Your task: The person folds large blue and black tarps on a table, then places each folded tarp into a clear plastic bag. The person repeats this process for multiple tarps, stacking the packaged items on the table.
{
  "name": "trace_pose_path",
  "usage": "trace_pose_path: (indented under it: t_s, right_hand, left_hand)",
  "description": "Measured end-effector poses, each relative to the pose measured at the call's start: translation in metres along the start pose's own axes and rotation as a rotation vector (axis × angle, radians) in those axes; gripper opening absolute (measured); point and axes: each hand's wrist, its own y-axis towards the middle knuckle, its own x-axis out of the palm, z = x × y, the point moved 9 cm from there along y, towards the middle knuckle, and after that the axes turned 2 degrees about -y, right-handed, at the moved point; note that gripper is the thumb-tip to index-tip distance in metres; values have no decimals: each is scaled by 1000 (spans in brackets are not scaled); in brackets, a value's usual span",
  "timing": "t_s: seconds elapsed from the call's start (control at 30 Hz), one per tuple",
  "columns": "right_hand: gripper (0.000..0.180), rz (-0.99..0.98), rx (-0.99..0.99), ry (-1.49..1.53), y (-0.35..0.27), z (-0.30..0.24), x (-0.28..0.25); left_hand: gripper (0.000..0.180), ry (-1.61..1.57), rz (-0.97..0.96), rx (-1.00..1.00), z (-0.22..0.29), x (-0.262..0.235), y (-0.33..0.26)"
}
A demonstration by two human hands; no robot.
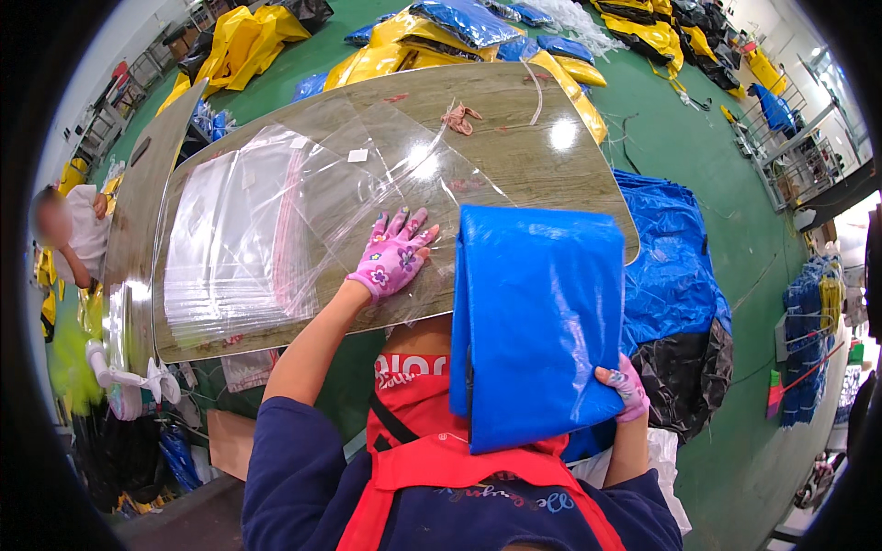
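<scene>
My left hand [393,257], in a pink flowered glove, lies flat with fingers spread on a clear plastic bag [386,174] on the wooden table [551,170]. My right hand [625,386], gloved the same way, grips the lower right corner of a folded blue tarp-like item [537,321] that stands against my chest and leans over the table's near edge. A stack of clear plastic bags [239,239] lies to the left of my left hand.
A pinkish rag [459,117] lies at the table's far side. Piles of blue and yellow folded items [441,41] sit on the green floor beyond. A blue and black heap [680,303] lies to my right. Another person [78,234] sits at far left.
</scene>
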Motion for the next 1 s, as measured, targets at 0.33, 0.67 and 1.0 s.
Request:
trace_pose_path:
  t_s: [0.33,0.67,1.0]
  right_hand:
    - [66,-98,65,-92,4,-15,49]
    - [33,-457,-349,-960,124,-45,129]
    - [43,-585,-247,-680,250,-82,176]
  left_hand:
    - [47,-627,167,93,-22,-20,-4]
    - [42,-147,226,171,-6,-60,-77]
    - [60,-99,272,111,1,-66,-93]
